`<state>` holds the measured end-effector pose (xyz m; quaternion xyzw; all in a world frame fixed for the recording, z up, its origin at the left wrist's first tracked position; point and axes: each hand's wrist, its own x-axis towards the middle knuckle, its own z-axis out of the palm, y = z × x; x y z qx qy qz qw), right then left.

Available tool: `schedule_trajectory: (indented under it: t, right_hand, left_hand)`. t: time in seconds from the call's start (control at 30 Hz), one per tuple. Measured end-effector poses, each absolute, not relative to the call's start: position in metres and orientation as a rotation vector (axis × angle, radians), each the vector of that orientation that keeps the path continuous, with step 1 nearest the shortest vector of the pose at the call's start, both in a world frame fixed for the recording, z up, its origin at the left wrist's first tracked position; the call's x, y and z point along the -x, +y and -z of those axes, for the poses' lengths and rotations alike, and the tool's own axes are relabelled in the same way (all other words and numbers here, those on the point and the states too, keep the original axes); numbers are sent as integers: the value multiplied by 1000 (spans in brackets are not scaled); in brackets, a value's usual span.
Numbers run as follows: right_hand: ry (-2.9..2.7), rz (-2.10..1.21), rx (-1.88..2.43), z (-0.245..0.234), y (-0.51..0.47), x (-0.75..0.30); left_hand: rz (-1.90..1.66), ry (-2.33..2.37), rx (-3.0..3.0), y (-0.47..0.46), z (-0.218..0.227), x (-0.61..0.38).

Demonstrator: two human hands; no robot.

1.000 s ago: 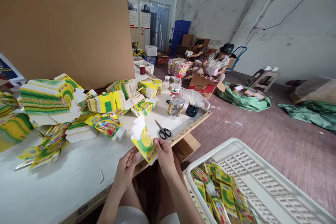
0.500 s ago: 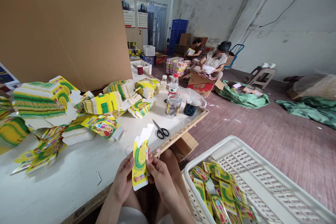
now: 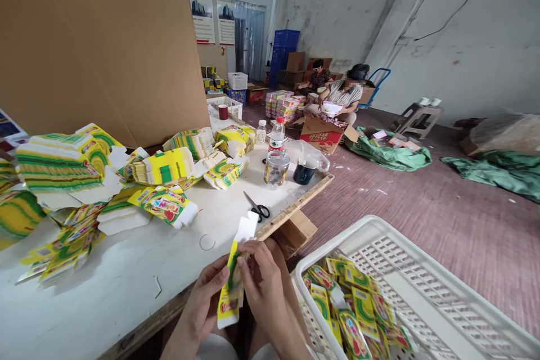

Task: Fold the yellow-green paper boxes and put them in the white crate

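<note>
We hold a flat yellow-green carton (image 3: 229, 292) upright btwn both hands, just past the table (image 3: 126, 284) edge, above our lap. Our left hand (image 3: 205, 304) has its grip closed on the carton's left side, thumb on front; right hand (image 3: 264, 288) pinches the upper right edge, white flap sticking up; scissors (image 3: 257, 209) lie on the table just beyond; white crate (image 3: 371, 224) w/ more cartons at right

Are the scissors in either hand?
No, the scissors lie on the table; the left hand and right hand hold a yellow carton.
</note>
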<state>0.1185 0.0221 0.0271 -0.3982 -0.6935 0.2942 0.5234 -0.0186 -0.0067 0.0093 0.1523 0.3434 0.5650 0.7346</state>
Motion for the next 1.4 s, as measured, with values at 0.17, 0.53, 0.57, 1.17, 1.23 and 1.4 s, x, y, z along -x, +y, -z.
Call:
schedule_trajectory:
  t: [0.17, 0.53, 0.57, 1.17, 1.23, 1.4]
  right_hand:
    - [-1628, -668, 917, -26, 20, -119]
    - [-1632, -638, 964, -36, 24, -135]
    - [-1633, -631, 973, -36, 24, -136]
    - [-1740, -706, 1108, -29, 35, -137]
    - [-1741, -724, 1110, -27, 35, -137]
    - [-1739, -739, 1120, -23, 36, -137]
  left_hand:
    - [-1291, 828, -284, -8, -7, 22]
    - [-1195, 878, -386, -10, -11, 25]
    - [-1198, 882, -400, -10, -11, 26]
    - [-1149, 913, -574, -11, -9, 24]
    - [-1155, 919, -592, -11, -8, 24]
    - [-1155, 863, -583, -9, -10, 22]
